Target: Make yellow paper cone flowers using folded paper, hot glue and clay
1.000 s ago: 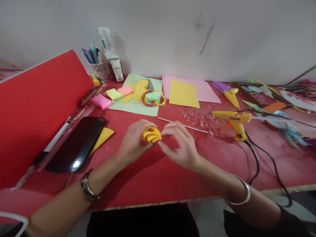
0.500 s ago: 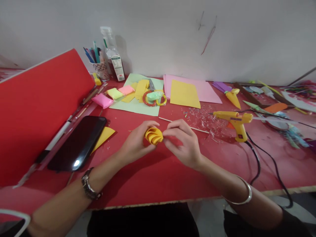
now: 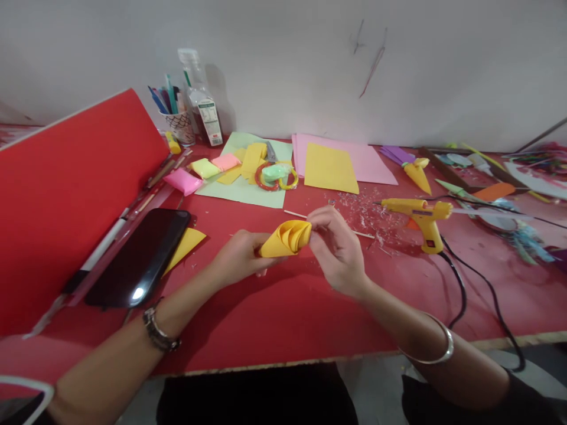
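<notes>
Nearest the camera, a watch [image 3: 157,335] is sitting on the left wrist and a bangle [image 3: 436,354] is hanging on the right forearm, both arms reaching out over the red worktop [image 3: 283,319]. The left hand [image 3: 239,257] is closing its grip round the narrow end of a yellow paper cone [image 3: 287,238], which is being held just above the worktop between the two hands, its layered open mouth tilting up and to the right. The right hand [image 3: 339,254] is pinching the rim of that mouth, its grip narrow, thumb and fingertips pressing on the paper edge. To the left, a dark phone [image 3: 139,257] is lying flat, overlapping a yellow triangle [image 3: 188,243], with a red board [image 3: 75,195] leaning up beside it. Just beyond the hands a thin stick [image 3: 363,235] is lying across the worktop among paper scraps, and a yellow glue gun [image 3: 420,215] is standing to the right, its black cable [image 3: 460,289] trailing towards the near edge. Farther back, a green sheet [image 3: 245,193], a yellow sheet [image 3: 330,168] on pink sheets [image 3: 374,162], a pen cup [image 3: 177,125] and a bottle [image 3: 201,103] are standing near the wall.
</notes>
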The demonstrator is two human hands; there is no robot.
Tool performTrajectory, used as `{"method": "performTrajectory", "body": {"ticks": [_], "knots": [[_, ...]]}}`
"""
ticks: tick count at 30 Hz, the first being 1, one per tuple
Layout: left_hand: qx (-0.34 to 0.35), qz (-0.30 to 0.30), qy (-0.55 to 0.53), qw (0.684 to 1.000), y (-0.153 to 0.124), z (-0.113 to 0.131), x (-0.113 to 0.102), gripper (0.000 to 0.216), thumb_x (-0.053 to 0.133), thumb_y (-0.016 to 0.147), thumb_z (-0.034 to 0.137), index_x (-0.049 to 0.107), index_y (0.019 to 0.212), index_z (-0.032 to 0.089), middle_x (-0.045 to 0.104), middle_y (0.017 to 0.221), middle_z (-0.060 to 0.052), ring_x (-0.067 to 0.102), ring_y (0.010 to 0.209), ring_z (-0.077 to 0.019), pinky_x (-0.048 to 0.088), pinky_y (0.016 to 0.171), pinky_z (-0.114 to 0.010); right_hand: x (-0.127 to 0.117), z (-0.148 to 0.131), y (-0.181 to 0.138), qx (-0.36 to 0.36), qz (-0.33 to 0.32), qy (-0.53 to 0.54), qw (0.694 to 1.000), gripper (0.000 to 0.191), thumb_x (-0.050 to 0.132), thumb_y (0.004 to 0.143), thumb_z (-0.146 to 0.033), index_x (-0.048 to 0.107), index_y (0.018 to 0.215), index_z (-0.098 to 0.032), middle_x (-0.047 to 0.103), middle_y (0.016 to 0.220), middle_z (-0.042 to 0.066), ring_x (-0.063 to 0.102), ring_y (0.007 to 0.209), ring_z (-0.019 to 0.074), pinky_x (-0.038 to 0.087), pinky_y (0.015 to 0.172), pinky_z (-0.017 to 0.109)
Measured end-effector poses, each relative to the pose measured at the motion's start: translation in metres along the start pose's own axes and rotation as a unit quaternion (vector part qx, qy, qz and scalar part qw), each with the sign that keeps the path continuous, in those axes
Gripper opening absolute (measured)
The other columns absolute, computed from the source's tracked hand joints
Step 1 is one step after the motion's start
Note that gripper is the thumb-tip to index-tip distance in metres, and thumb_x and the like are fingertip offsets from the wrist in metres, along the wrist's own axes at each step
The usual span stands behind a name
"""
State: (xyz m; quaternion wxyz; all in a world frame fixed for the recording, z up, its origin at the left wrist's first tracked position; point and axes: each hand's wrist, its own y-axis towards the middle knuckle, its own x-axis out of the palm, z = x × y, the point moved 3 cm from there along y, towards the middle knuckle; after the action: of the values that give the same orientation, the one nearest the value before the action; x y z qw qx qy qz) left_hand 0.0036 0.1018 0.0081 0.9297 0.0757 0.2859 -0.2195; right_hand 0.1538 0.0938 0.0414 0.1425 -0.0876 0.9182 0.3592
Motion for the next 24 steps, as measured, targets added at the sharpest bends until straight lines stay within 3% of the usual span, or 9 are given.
{"method": "performTrajectory", "body": {"ticks": [8, 24], "knots": [[-0.026, -0.077, -0.068, 0.994, -0.0002, -0.0035, 0.003, 0.036, 0.053, 0.073, 0.036, 0.048, 0.045, 0.014, 0.049, 0.034, 0.004, 0.041, 0.035, -0.0054, 0.032, 0.043, -0.017, -0.002, -0.0005, 0.001, 0.013, 0.012, 0.04, 0.999, 0.013, 0.038, 0.08, -0.009, 0.045, 0.076, -0.019, 0.042, 0.075, 0.0, 0.042, 0.069, 0.0104, 0.037, 0.061, 0.026], [-0.037, -0.131, -0.096, 0.986, -0.0013, -0.0062, 0.0064, 0.035, 0.049, 0.076, 0.039, 0.053, 0.052, 0.013, 0.052, 0.037, 0.002, 0.043, 0.036, -0.0063, 0.036, 0.048, -0.02, -0.0018, 0.0026, -0.0007, 0.032, 0.035, 0.051, 0.998, 0.009, 0.039, 0.082, -0.015, 0.044, 0.078, -0.021, 0.042, 0.075, 0.0, 0.043, 0.067, 0.0104, 0.04, 0.06, 0.026]]}}
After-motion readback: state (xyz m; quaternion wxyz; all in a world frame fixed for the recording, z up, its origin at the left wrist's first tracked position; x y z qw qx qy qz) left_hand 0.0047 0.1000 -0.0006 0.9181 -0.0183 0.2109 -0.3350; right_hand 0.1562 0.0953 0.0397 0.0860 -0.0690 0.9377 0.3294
